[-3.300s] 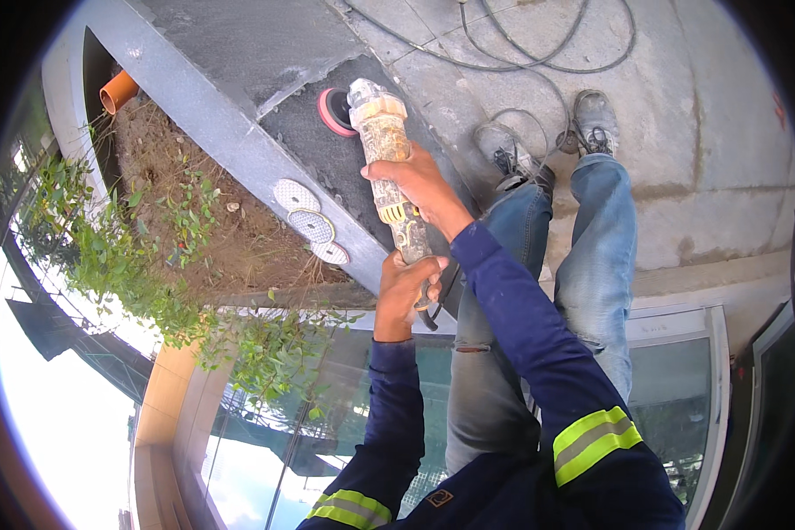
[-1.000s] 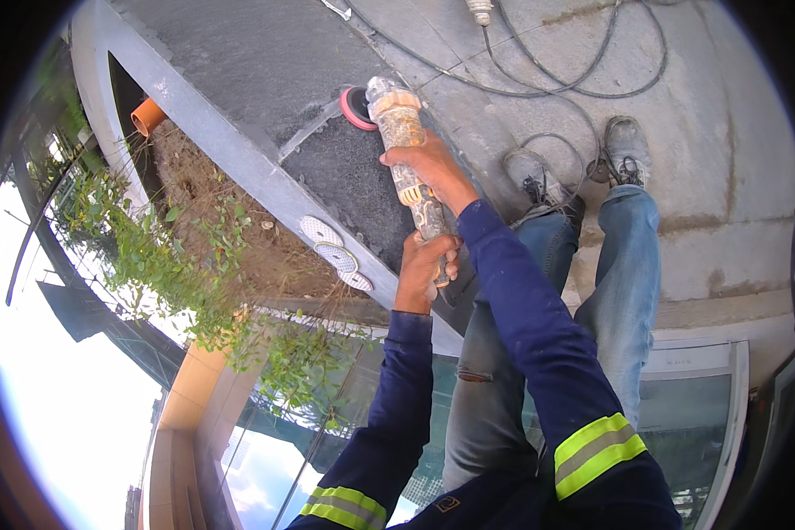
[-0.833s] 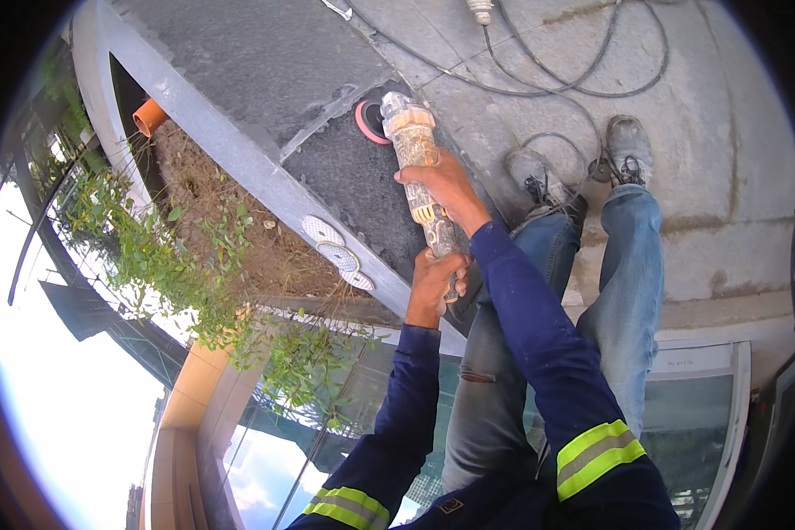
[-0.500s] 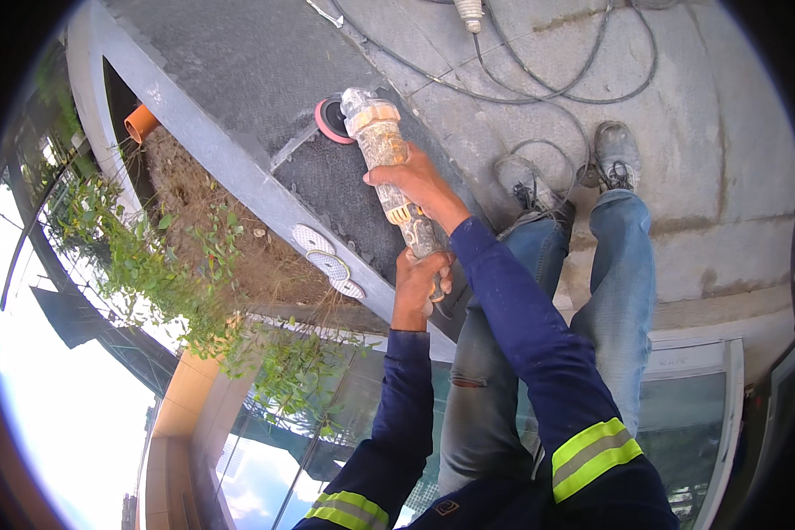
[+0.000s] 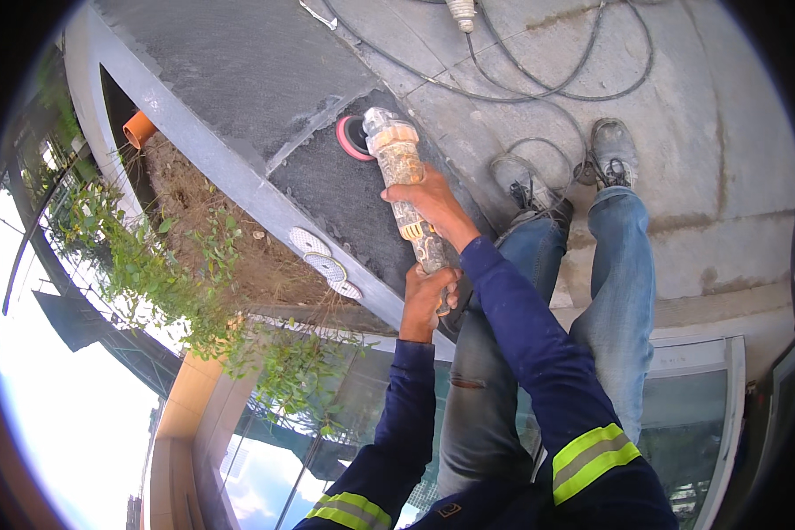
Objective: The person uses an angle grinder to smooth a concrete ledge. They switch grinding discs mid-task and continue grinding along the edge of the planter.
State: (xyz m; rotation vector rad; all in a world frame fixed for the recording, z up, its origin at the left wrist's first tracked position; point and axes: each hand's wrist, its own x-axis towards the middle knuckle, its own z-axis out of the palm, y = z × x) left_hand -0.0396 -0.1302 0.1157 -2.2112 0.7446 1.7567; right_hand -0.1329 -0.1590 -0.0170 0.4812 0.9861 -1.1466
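Note:
My right hand (image 5: 428, 199) is closed round the body of a dust-caked angle polisher (image 5: 393, 146), and below it my left hand (image 5: 424, 291) grips the rear end. The pink-rimmed round pad (image 5: 344, 137) at the tool's head lies against a dark grey stone top (image 5: 309, 190); whether it spins I cannot tell. On the pale ledge (image 5: 203, 150) along that top lie several round white dotted pads (image 5: 324, 265), left of my hands. Part of the stone is hidden under the tool and my arms.
Looped black cable (image 5: 592, 62) with a white connector (image 5: 460, 13) lies on the concrete floor (image 5: 698, 132) beside my shoes (image 5: 611, 150). At left are a planter with soil (image 5: 194, 203), leafy plants (image 5: 106, 230) and an orange pipe (image 5: 139, 130). Glass panels (image 5: 685, 424) lie toward the bottom.
The polisher has shifted back and forth over the dark stone with both hands on it, most recently down and rightward toward me. The whole view has also shifted since the earliest frame.

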